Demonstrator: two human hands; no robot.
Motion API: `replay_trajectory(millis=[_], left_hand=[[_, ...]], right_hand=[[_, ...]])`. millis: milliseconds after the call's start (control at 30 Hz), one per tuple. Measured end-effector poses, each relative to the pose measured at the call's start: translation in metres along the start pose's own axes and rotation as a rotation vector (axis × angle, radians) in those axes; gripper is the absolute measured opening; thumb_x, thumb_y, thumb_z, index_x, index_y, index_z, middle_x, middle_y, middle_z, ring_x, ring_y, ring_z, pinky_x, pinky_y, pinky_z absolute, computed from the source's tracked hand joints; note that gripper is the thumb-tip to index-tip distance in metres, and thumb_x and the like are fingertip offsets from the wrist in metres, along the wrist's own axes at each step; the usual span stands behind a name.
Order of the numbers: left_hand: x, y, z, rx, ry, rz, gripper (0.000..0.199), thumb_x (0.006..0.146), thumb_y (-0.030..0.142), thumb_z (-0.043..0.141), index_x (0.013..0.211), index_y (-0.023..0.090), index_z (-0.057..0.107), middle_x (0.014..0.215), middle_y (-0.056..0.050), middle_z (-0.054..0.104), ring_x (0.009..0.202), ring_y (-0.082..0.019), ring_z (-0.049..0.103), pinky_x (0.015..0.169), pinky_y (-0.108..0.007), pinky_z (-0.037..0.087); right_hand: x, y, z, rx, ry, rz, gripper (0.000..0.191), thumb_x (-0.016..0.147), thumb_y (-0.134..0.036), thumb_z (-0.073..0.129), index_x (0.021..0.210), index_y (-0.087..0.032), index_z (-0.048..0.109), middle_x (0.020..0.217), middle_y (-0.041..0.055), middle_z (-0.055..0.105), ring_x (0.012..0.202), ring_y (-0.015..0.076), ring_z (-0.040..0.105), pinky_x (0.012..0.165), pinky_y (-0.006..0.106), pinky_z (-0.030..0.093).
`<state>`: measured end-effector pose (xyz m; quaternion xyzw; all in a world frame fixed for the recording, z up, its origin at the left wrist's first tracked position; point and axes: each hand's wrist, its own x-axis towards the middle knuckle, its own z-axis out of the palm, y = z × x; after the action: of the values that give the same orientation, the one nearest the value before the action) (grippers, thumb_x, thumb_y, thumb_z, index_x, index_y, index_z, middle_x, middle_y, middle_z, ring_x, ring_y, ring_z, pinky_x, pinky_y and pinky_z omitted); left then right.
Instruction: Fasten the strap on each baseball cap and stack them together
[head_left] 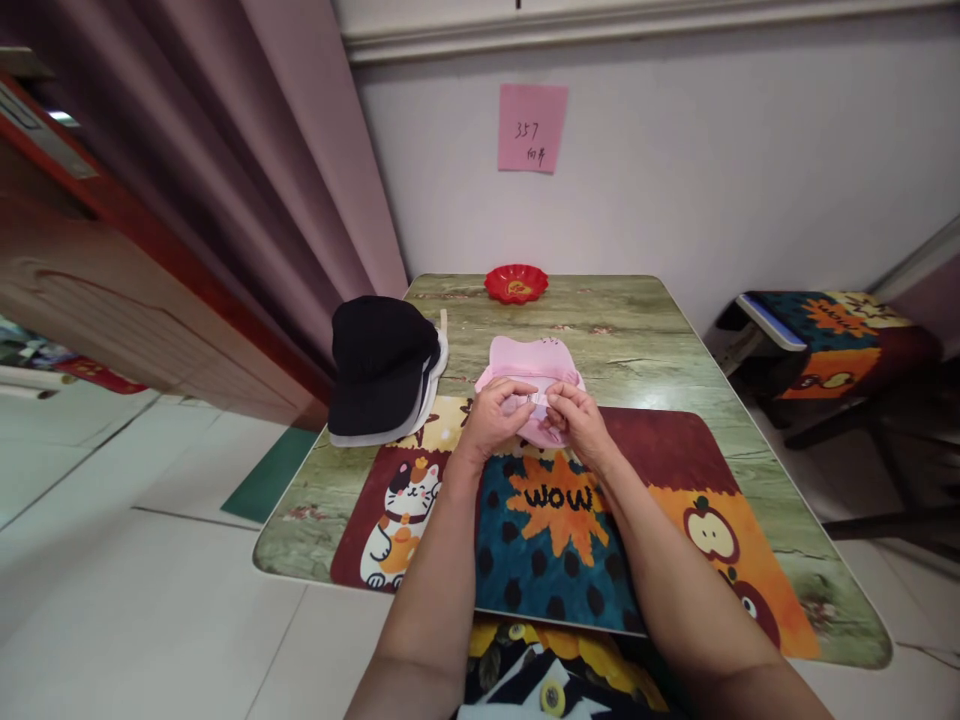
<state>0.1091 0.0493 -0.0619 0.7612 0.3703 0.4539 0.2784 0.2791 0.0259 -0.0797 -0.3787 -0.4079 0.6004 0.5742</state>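
Note:
A pink cap (531, 354) lies on the table at the far edge of the colourful mat, its inside facing up. Both my hands are at its near side, over a strap with a small buckle. My left hand (496, 415) pinches the left part of the strap. From the right, my right hand (579, 415) pinches the strap's other part, its fingertips close to those of my left hand. To the left sits a stack of caps (382, 365), a black one on top and lighter ones beneath.
A red scalloped dish (516, 284) stands near the table's back edge. The patterned mat (555, 540) lies under my forearms. A pink note (532, 128) is on the wall. A stool (840, 340) stands to the right, a curtain (300, 150) hangs at the left.

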Motion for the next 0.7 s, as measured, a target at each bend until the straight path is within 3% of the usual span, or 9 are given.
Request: replay_trajectory(millis=[200, 367, 700], left_hand=[[-0.007, 0.008, -0.002, 0.051, 0.041, -0.015, 0.017, 0.082, 0.019, 0.068, 0.098, 0.02, 0.074, 0.096, -0.006, 0.076, 0.093, -0.022, 0.069, 0.091, -0.037, 0.052], [-0.009, 0.016, 0.0, 0.083, 0.02, -0.036, 0.017, 0.082, 0.019, 0.068, 0.098, 0.02, 0.073, 0.097, -0.006, 0.076, 0.096, -0.022, 0.069, 0.095, -0.039, 0.051], [-0.012, 0.017, 0.007, 0.057, 0.087, -0.012, 0.019, 0.083, 0.02, 0.067, 0.1, 0.02, 0.073, 0.102, -0.007, 0.076, 0.103, -0.023, 0.068, 0.097, -0.04, 0.05]], right_hand=[[0.0, 0.005, 0.0, -0.008, -0.033, 0.013, 0.025, 0.075, -0.041, 0.074, 0.077, -0.022, 0.059, 0.049, -0.0089, 0.049, 0.043, 0.0065, 0.036, 0.053, 0.023, 0.046], [0.0, 0.004, -0.002, -0.001, -0.062, 0.019, 0.027, 0.074, -0.044, 0.074, 0.076, -0.022, 0.057, 0.049, -0.0096, 0.047, 0.042, 0.0065, 0.036, 0.054, 0.023, 0.046], [0.001, 0.007, -0.004, -0.018, -0.078, 0.014, 0.027, 0.075, -0.045, 0.073, 0.078, -0.023, 0.058, 0.051, -0.0086, 0.051, 0.042, 0.0069, 0.038, 0.053, 0.024, 0.045]])
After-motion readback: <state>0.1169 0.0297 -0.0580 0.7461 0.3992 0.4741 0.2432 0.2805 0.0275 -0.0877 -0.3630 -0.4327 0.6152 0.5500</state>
